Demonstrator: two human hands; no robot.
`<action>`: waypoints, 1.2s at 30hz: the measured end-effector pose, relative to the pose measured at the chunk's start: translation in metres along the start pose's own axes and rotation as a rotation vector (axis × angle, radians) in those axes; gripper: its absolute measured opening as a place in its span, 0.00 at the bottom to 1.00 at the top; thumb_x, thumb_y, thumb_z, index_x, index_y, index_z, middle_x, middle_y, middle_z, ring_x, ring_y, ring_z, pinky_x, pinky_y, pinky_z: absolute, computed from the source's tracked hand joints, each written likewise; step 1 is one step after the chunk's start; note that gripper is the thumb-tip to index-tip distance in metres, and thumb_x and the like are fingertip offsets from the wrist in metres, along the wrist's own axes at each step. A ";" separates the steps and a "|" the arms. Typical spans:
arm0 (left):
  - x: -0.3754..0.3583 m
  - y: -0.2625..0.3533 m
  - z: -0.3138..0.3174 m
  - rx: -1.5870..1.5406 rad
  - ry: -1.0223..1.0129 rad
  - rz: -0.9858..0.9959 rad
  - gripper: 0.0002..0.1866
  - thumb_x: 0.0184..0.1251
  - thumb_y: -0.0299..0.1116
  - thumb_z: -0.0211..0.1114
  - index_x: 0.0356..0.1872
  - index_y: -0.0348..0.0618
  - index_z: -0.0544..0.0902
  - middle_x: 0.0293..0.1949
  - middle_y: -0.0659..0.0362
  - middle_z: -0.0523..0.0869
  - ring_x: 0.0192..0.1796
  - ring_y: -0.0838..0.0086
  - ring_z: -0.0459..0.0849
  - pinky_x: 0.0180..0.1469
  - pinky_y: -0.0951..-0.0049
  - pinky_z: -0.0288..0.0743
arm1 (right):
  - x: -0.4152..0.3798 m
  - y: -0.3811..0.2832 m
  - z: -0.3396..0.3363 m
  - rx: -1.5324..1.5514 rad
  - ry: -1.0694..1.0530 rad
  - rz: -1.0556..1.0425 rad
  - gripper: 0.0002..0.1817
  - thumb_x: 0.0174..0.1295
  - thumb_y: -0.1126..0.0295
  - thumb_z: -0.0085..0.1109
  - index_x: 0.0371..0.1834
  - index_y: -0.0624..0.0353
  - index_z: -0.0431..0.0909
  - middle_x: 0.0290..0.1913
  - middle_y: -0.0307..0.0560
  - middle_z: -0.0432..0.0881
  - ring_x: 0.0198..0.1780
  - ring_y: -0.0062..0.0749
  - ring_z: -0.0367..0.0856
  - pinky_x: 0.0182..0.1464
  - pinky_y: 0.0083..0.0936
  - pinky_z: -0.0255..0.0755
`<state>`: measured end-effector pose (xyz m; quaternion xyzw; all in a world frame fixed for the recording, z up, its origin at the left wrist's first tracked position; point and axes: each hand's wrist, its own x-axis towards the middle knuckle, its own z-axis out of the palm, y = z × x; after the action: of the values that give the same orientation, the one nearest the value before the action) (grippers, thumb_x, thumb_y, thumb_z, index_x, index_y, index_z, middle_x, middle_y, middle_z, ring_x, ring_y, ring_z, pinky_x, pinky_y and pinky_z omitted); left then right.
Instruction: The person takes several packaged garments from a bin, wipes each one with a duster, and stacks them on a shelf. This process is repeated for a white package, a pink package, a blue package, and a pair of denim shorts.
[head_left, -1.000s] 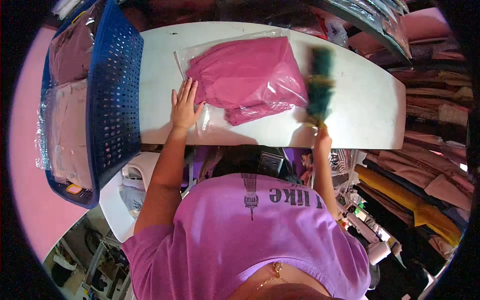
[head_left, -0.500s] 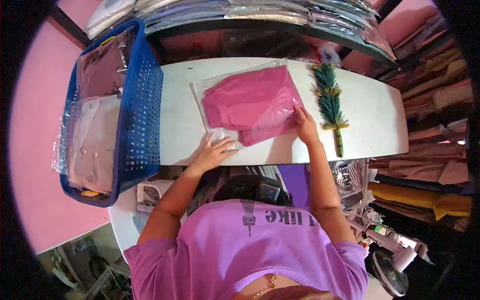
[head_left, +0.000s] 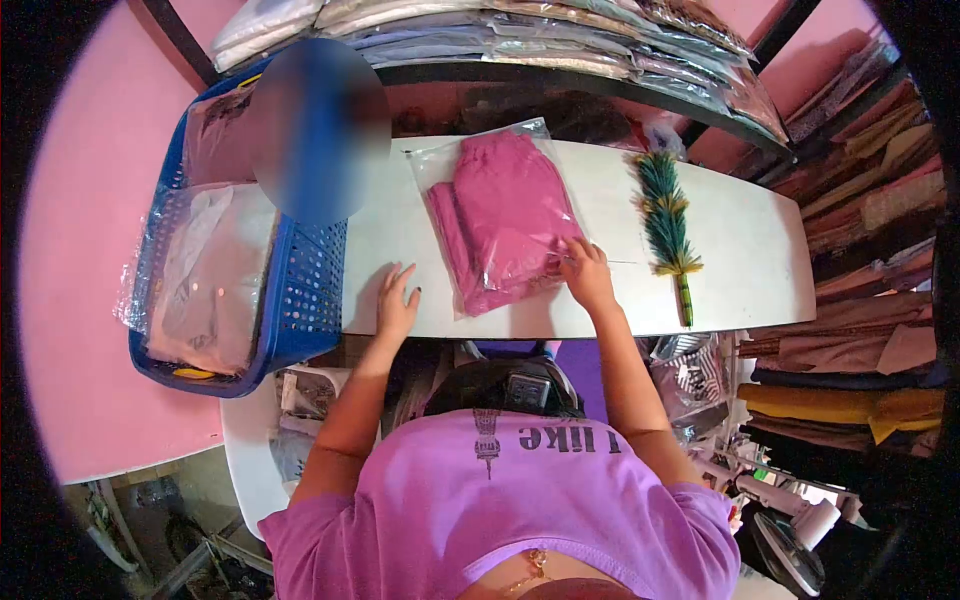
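Note:
A folded pink garment (head_left: 512,205) in a clear plastic bag lies flat on the white table (head_left: 740,290). Its elastic-looking gathered edge points away from me. My right hand (head_left: 588,275) is at the bag's lower right edge, with its fingers bent onto the plastic; part of the grip is hidden. To the left of the package, my left hand (head_left: 397,302) rests at the table with fingers spread, apart from the bag and holding nothing.
A blue basket (head_left: 310,290) with bagged clothes (head_left: 205,290) stands at the left, partly blurred. A green artificial sprig (head_left: 664,215) lies right of the package. Stacked bagged garments (head_left: 420,45) fill a shelf behind, and more clothes (head_left: 850,330) hang or lie at right.
The pink package has turned, so it now lies more lengthwise away from me. My left hand has come off the bag and moved left. My right hand has shifted slightly left and down.

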<state>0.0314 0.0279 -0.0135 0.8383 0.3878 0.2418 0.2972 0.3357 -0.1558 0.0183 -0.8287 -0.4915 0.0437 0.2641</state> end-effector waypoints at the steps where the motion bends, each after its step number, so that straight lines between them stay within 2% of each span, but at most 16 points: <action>1: -0.005 0.003 0.001 0.002 0.004 0.004 0.26 0.55 0.27 0.60 0.58 0.52 0.71 0.59 0.48 0.70 0.61 0.56 0.67 0.60 0.61 0.63 | -0.002 0.003 0.006 -0.130 -0.032 -0.018 0.27 0.53 0.63 0.58 0.59 0.44 0.68 0.58 0.55 0.70 0.56 0.55 0.68 0.55 0.44 0.66; 3: -0.012 0.014 0.000 -0.146 -0.109 -0.208 0.23 0.57 0.25 0.59 0.57 0.47 0.71 0.50 0.49 0.77 0.51 0.61 0.77 0.52 0.72 0.70 | -0.015 -0.006 0.018 -0.189 -0.035 0.001 0.31 0.51 0.60 0.59 0.62 0.44 0.65 0.59 0.59 0.67 0.54 0.58 0.69 0.53 0.46 0.67; 9: -0.023 0.009 0.013 -0.400 -0.133 -0.300 0.19 0.64 0.29 0.56 0.57 0.40 0.70 0.46 0.51 0.81 0.46 0.69 0.80 0.49 0.72 0.71 | -0.054 -0.059 0.003 -0.122 -0.240 0.099 0.32 0.49 0.61 0.61 0.61 0.48 0.65 0.57 0.63 0.68 0.50 0.59 0.72 0.49 0.44 0.71; 12: -0.016 0.007 0.017 -0.471 -0.154 -0.420 0.22 0.66 0.38 0.55 0.58 0.39 0.68 0.48 0.48 0.80 0.48 0.66 0.80 0.50 0.72 0.70 | -0.055 -0.031 0.001 0.054 -0.232 -0.128 0.31 0.50 0.62 0.62 0.60 0.52 0.67 0.55 0.60 0.70 0.48 0.53 0.75 0.48 0.38 0.72; 14: -0.006 -0.007 0.027 -0.416 -0.140 -0.509 0.24 0.67 0.41 0.52 0.60 0.40 0.67 0.52 0.54 0.77 0.53 0.70 0.75 0.54 0.74 0.67 | -0.041 -0.009 -0.004 0.469 -0.188 0.274 0.28 0.53 0.65 0.60 0.58 0.58 0.68 0.51 0.61 0.74 0.49 0.47 0.76 0.47 0.33 0.73; 15: 0.001 -0.005 0.027 -0.413 -0.105 -0.513 0.24 0.67 0.41 0.52 0.60 0.40 0.67 0.52 0.54 0.77 0.53 0.70 0.75 0.54 0.74 0.67 | -0.034 0.012 0.002 0.486 -0.092 0.269 0.27 0.54 0.65 0.59 0.58 0.60 0.67 0.50 0.61 0.74 0.49 0.45 0.76 0.47 0.32 0.73; 16: 0.009 0.001 0.029 -0.297 -0.087 -0.486 0.28 0.65 0.48 0.52 0.59 0.38 0.67 0.50 0.50 0.78 0.53 0.64 0.76 0.55 0.70 0.67 | -0.026 0.031 0.009 0.504 0.003 0.259 0.26 0.56 0.65 0.57 0.58 0.63 0.67 0.50 0.61 0.75 0.48 0.42 0.77 0.47 0.30 0.72; 18: 0.031 -0.015 0.046 -0.213 -0.074 -0.483 0.38 0.60 0.60 0.50 0.61 0.37 0.65 0.50 0.45 0.79 0.55 0.57 0.75 0.57 0.64 0.65 | -0.010 0.042 0.002 0.656 -0.036 0.473 0.26 0.57 0.64 0.56 0.57 0.66 0.67 0.51 0.59 0.75 0.49 0.39 0.77 0.48 0.28 0.71; 21: 0.055 0.031 0.035 -0.241 -0.074 -0.616 0.43 0.58 0.63 0.50 0.63 0.34 0.60 0.52 0.43 0.76 0.57 0.53 0.73 0.59 0.63 0.63 | 0.015 0.079 0.041 0.856 -0.078 0.535 0.26 0.60 0.63 0.54 0.57 0.69 0.66 0.46 0.52 0.77 0.44 0.30 0.75 0.45 0.23 0.70; 22: 0.061 0.004 0.060 -0.179 -0.018 -0.621 0.42 0.57 0.64 0.51 0.61 0.34 0.64 0.53 0.42 0.76 0.58 0.54 0.72 0.59 0.63 0.63 | 0.023 0.078 0.046 0.901 -0.083 0.540 0.25 0.61 0.63 0.53 0.57 0.70 0.66 0.42 0.45 0.78 0.40 0.23 0.74 0.43 0.20 0.69; 24: 0.070 0.055 0.032 -0.256 -0.146 -0.616 0.43 0.53 0.66 0.54 0.56 0.34 0.70 0.52 0.42 0.76 0.56 0.54 0.74 0.57 0.63 0.65 | 0.036 0.071 0.049 0.934 -0.122 0.573 0.27 0.59 0.59 0.56 0.55 0.69 0.68 0.38 0.43 0.77 0.34 0.22 0.74 0.35 0.19 0.70; 27: 0.077 0.050 0.035 -0.156 -0.275 -0.658 0.43 0.49 0.67 0.58 0.53 0.35 0.73 0.51 0.43 0.77 0.54 0.54 0.76 0.55 0.63 0.68 | 0.055 0.064 0.051 0.924 -0.194 0.630 0.29 0.56 0.59 0.60 0.54 0.69 0.68 0.36 0.44 0.77 0.30 0.21 0.74 0.30 0.19 0.69; 31: 0.072 0.046 0.047 -0.330 -0.212 -0.630 0.43 0.46 0.67 0.61 0.52 0.35 0.74 0.48 0.43 0.79 0.51 0.55 0.78 0.53 0.64 0.70 | 0.065 0.044 0.027 1.082 -0.314 0.639 0.36 0.51 0.58 0.65 0.58 0.68 0.61 0.36 0.45 0.77 0.30 0.23 0.74 0.29 0.20 0.69; 34: 0.074 0.056 0.051 -0.500 -0.111 -0.576 0.45 0.44 0.55 0.70 0.59 0.33 0.65 0.53 0.45 0.75 0.54 0.60 0.75 0.57 0.66 0.67 | 0.077 0.028 0.000 1.147 -0.373 0.694 0.41 0.49 0.58 0.67 0.61 0.67 0.56 0.44 0.49 0.76 0.38 0.30 0.77 0.36 0.24 0.72; 35: 0.075 0.055 0.053 -0.504 -0.106 -0.576 0.45 0.44 0.55 0.70 0.59 0.33 0.65 0.53 0.45 0.75 0.54 0.60 0.75 0.57 0.66 0.67 | 0.082 0.024 -0.005 1.214 -0.418 0.652 0.36 0.49 0.62 0.67 0.59 0.65 0.60 0.45 0.49 0.77 0.39 0.31 0.78 0.39 0.25 0.73; 36: 0.077 0.055 0.055 -0.490 -0.184 -0.535 0.42 0.47 0.47 0.70 0.60 0.34 0.62 0.54 0.48 0.74 0.55 0.63 0.74 0.57 0.68 0.67 | 0.085 0.022 -0.008 1.280 -0.460 0.606 0.31 0.49 0.66 0.67 0.56 0.64 0.65 0.46 0.49 0.77 0.41 0.33 0.78 0.42 0.26 0.73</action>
<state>0.1393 0.0430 -0.0009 0.6295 0.4957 0.1649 0.5752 0.3999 -0.0963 0.0306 -0.5820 -0.1625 0.5647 0.5621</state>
